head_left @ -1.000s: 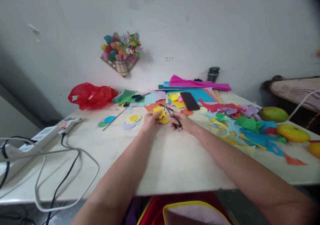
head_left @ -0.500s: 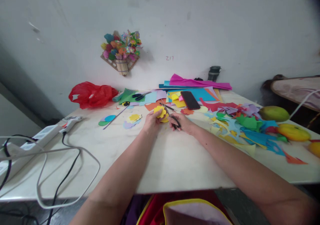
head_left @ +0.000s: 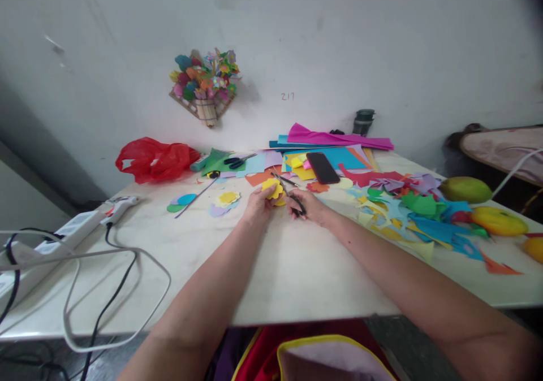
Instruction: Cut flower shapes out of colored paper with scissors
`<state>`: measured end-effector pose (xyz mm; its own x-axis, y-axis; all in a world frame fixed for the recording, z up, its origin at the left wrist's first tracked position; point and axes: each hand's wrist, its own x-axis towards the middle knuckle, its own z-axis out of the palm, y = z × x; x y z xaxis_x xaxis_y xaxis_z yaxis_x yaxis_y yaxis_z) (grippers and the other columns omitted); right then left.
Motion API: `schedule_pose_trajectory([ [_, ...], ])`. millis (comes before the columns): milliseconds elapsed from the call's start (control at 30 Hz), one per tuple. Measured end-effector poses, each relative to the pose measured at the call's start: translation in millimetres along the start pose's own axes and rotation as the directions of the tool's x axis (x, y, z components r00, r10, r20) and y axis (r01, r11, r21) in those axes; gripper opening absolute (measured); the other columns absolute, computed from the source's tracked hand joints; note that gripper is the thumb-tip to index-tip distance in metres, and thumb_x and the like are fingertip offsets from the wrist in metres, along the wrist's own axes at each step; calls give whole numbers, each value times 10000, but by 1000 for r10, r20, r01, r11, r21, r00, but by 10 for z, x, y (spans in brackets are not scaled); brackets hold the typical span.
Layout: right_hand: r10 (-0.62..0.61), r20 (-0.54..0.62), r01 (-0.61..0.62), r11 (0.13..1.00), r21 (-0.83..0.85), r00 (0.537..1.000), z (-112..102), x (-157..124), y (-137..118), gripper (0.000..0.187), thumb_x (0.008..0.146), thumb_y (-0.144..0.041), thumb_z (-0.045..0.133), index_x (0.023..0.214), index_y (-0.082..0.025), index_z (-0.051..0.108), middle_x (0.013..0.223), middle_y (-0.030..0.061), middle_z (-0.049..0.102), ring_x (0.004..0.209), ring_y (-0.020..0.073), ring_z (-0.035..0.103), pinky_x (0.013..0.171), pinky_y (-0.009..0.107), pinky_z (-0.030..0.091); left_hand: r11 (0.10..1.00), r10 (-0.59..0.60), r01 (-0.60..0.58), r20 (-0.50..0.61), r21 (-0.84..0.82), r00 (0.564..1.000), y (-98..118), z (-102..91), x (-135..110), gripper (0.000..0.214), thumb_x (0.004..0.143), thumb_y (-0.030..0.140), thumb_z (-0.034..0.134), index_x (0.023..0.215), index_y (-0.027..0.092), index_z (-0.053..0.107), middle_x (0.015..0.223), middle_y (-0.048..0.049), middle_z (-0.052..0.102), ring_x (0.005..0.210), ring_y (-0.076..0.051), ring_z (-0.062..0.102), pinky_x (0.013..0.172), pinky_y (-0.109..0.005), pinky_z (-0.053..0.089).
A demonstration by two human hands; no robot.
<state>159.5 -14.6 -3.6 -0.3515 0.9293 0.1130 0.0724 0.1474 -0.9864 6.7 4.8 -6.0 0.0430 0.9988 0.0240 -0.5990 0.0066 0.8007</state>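
Between the fingers of my left hand [head_left: 257, 207] is a yellow paper flower [head_left: 272, 188] with a scalloped edge. My right hand [head_left: 309, 206] is closed round the dark handles of a pair of scissors [head_left: 298, 207], whose blades point up and left beside the flower. More yellow paper shows below the flower, partly hidden by my fingers. To the left lie stacked paper flowers [head_left: 228, 199] in yellow and lilac. An orange paper flower [head_left: 318, 187] lies just beyond my right hand.
A phone [head_left: 323, 168] lies on coloured sheets at the back. Paper scraps [head_left: 428, 206] and mangoes [head_left: 498, 222] cover the right side. A red plastic bag [head_left: 155, 159] and second scissors [head_left: 238, 160] are back left. A power strip [head_left: 72, 234] with loose cables occupies the left.
Both hands stay in nearly the same place. The yellow flower has turned slightly between my left fingers, beside the scissor blades.
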Motion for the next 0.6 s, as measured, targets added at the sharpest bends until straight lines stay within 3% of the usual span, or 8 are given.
schedule_pose_trajectory([
  [400, 27, -23, -27, 1000, 10, 999, 39, -25, -60, 239, 653, -343, 710, 717, -173, 556, 500, -38, 568, 362, 76, 485, 300, 162, 217, 1000, 2, -2, 39, 0, 999, -25, -33, 34, 210, 629, 160, 795, 786, 113, 664, 787, -65, 696, 697, -140, 655, 624, -232, 529],
  [600, 27, -19, -26, 999, 44, 999, 54, -26, -79, 292, 606, -365, 754, 702, -179, 550, 485, -53, 548, 392, 86, 485, 338, 182, 329, 1000, 3, -3, 24, -2, 1000, -29, -32, 33, 251, 614, 162, 809, 807, 127, 654, 802, -59, 699, 715, -144, 660, 678, -256, 545],
])
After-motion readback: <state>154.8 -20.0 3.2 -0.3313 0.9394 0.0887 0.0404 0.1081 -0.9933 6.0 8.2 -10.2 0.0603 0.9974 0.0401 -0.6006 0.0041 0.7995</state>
